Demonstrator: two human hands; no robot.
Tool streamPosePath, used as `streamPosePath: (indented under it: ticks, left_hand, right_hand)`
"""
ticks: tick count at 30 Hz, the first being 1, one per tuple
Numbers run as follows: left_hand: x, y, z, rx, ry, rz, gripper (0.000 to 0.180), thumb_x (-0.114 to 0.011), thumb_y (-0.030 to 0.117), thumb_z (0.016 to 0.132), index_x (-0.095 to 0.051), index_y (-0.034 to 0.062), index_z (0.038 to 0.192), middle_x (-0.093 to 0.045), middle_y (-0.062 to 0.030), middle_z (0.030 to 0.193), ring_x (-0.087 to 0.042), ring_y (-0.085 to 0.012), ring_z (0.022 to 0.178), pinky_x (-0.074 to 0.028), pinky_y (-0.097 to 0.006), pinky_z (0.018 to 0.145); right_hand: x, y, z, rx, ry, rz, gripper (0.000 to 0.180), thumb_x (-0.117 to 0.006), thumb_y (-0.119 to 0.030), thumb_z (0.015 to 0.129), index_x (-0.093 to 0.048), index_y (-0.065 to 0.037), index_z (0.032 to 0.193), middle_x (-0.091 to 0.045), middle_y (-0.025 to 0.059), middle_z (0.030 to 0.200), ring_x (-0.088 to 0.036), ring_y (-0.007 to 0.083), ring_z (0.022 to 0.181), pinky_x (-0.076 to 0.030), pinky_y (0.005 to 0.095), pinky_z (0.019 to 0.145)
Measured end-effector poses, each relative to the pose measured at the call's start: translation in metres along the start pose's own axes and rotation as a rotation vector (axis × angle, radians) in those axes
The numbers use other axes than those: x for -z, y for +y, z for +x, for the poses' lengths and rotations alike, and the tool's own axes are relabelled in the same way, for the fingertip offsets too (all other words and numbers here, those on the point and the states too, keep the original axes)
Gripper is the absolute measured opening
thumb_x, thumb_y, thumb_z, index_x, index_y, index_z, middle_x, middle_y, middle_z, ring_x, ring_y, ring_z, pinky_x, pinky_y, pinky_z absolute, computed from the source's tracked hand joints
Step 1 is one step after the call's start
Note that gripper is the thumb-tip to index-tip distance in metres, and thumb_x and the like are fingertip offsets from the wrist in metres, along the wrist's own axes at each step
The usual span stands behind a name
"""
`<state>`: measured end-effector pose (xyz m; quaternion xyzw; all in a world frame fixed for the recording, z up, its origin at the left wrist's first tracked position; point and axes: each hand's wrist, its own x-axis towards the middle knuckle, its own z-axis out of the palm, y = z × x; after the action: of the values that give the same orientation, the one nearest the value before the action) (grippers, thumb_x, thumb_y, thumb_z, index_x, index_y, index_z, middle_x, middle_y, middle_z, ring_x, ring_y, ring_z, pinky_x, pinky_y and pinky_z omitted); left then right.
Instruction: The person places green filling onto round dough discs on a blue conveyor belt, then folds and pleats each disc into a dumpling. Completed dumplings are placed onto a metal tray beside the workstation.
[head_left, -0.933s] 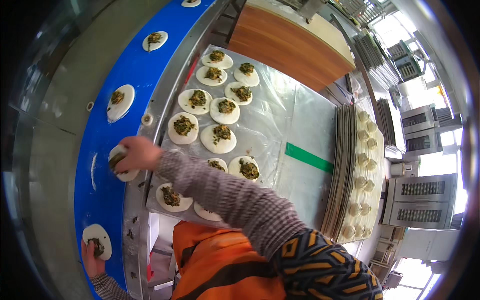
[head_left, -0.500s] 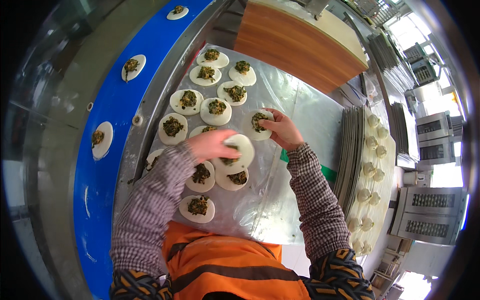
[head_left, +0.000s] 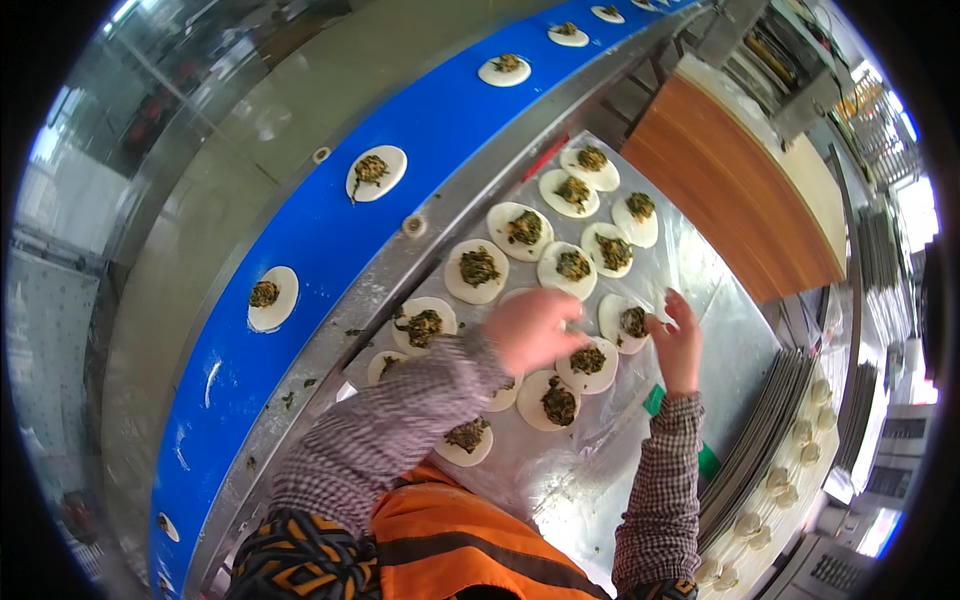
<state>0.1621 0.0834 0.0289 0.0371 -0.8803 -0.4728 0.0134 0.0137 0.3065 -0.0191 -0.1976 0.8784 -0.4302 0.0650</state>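
Flat white dough rounds, each with a mound of chopped green-brown filling, lie spread over the plastic-covered metal table. My left hand (head_left: 528, 330), slightly blurred, hovers over the middle of them, thumb and fingers apart with nothing visible between them. Just below its fingertips rests a filled dough round (head_left: 598, 378). My right hand (head_left: 682, 345) is beside another dough round (head_left: 612, 318) at the right of the group. Its fingers are spread, and the thumb is close to that round's filling. My left hand and sleeve cover part of some rounds.
A blue conveyor belt (head_left: 330, 255) carrying more filled rounds curves along the left, behind a metal rail (head_left: 375, 275). A wooden-sided counter (head_left: 730, 180) stands at the far right. Stacked trays (head_left: 760, 435) with pale dough pieces on top sit to the right.
The view has turned, shifting the table rightward in the picture. My left hand has let go of the dough round it held up. My right hand has released the round it pinched.
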Motion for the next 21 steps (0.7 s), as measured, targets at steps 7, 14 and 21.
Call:
streamPosePath:
  ticks: [7, 14, 21]
  left_hand:
    - [0.186, -0.138, -0.076, 0.391, 0.792, 0.664, 0.04, -0.074, 0.014, 0.074, -0.057, 0.0012, 0.108, -0.061, -0.017, 0.106, -0.06, -0.0323, 0.096, -0.049, -0.042, 0.082]
    - [0.186, -0.189, -0.107, 0.396, 0.683, 0.498, 0.041, -0.074, 0.012, 0.075, -0.056, 0.0028, 0.111, -0.064, -0.0165, 0.101, -0.062, -0.0312, 0.091, -0.051, -0.04, 0.08]
    - [0.203, -0.202, -0.171, 0.547, 0.664, -0.136, 0.034, -0.073, 0.014, 0.076, -0.06, -0.0005, 0.104, -0.065, -0.0147, 0.097, -0.066, -0.0231, 0.078, -0.053, -0.032, 0.071]
  right_hand:
    - [-0.047, -0.072, 0.038, 0.039, -0.208, 0.068, 0.029, -0.062, -0.004, 0.088, -0.058, 0.001, 0.115, -0.066, 0.0066, 0.101, -0.062, 0.0119, 0.092, -0.05, 0.0253, 0.082]
    - [-0.127, -0.147, 0.071, 0.239, -0.402, 0.131, 0.031, -0.066, -0.005, 0.083, -0.061, 0.0, 0.113, -0.067, 0.0084, 0.099, -0.064, 0.0126, 0.088, -0.052, 0.0248, 0.075]
    - [-0.197, -0.211, 0.149, 0.599, -0.345, -0.108, 0.034, -0.065, -0.004, 0.078, -0.063, -0.005, 0.112, -0.066, 0.0122, 0.105, -0.066, 0.0236, 0.087, -0.053, 0.0314, 0.077]
